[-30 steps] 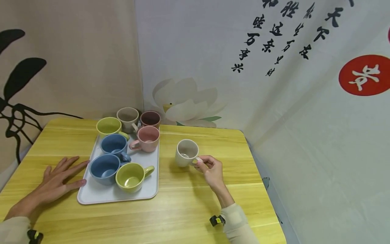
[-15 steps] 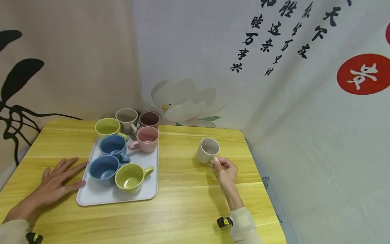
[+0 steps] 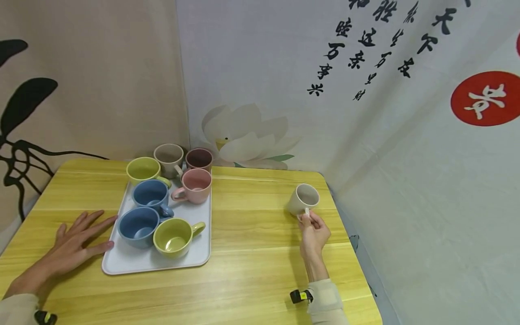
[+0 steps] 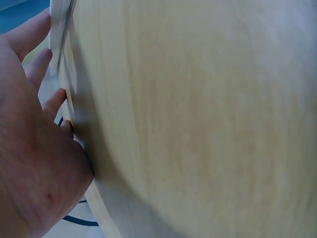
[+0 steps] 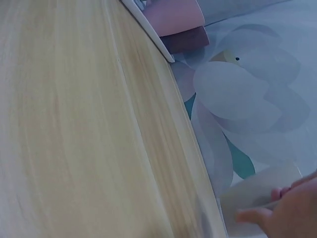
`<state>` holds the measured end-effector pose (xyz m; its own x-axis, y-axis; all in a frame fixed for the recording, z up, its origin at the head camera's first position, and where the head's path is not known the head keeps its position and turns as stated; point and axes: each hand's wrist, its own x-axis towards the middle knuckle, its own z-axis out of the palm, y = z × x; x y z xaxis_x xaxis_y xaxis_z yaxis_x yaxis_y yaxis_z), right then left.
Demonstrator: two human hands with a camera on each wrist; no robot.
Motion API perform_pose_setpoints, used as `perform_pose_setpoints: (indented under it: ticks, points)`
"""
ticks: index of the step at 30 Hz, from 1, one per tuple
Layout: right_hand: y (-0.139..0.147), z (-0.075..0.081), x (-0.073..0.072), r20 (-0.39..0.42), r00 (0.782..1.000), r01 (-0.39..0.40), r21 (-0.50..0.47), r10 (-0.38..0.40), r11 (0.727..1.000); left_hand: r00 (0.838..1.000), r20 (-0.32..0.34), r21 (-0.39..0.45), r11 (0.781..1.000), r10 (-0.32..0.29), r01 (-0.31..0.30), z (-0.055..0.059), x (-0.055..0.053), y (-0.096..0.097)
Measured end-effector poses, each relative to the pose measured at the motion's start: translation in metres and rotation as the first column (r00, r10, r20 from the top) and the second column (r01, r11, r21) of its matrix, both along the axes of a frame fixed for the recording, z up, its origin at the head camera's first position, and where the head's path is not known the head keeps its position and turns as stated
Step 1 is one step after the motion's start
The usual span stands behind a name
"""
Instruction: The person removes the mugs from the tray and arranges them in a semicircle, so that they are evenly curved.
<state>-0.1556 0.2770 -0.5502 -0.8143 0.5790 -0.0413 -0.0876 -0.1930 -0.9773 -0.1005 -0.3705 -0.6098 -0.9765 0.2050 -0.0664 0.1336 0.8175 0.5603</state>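
Near the table's right side, my right hand (image 3: 314, 234) pinches the handle of a white mug (image 3: 303, 199), which stands upright over the wood. The right wrist view catches that mug (image 5: 257, 193) and the hand (image 5: 292, 208) at its lower right corner. My left hand (image 3: 73, 246) lies with fingers spread, its fingertips at the left edge of a white tray (image 3: 158, 266). In the left wrist view the fingers (image 4: 34, 29) touch the tray's side (image 4: 58, 34). On the tray stand two blue cups (image 3: 139, 227), a yellow-green cup (image 3: 174, 238) and a pink cup (image 3: 197, 185).
At the tray's far end are another yellow-green cup (image 3: 143, 170), a greyish white mug (image 3: 169, 159) and a dark maroon cup (image 3: 199, 159). The wooden table (image 3: 248, 280) meets a printed cloth backdrop (image 3: 252, 67) behind and to the right.
My right hand has carried the white mug rightward, away from the tray, and its handle has turned toward me. The left hand and the tray have stayed in place.
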Motion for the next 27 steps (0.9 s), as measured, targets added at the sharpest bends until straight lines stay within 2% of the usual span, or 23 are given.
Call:
perform_pose_setpoints:
  ticks: [6, 11, 16, 22, 27]
  points:
    - [0.004, -0.004, -0.001, -0.041, 0.987, 0.155, -0.037, -0.156, 0.987, 1.0, -0.001, -0.002, 1.0, 0.005, -0.005, -0.001, 0.001, 0.0]
    - [0.008, -0.007, -0.002, -0.06, 0.966, 0.249, -0.057, -0.253, 0.967, 0.999, -0.041, 0.017, 1.0, 0.001, 0.0, -0.002, 0.002, 0.001]
    - [0.014, -0.009, -0.001, -0.042, 0.939, 0.338, -0.057, -0.341, 0.939, 0.999, -0.052, 0.025, 1.0, -0.003, 0.005, -0.001, 0.002, 0.002]
    - [0.023, -0.01, 0.001, -0.008, 0.909, 0.414, -0.083, -0.416, 0.906, 0.998, -0.059, 0.022, 1.0, -0.004, 0.005, -0.003, 0.001, 0.001]
    - [0.028, -0.012, 0.004, 0.02, 0.899, 0.437, -0.117, -0.438, 0.892, 0.998, -0.07, 0.022, 1.0, -0.004, 0.005, -0.005, 0.001, 0.0]
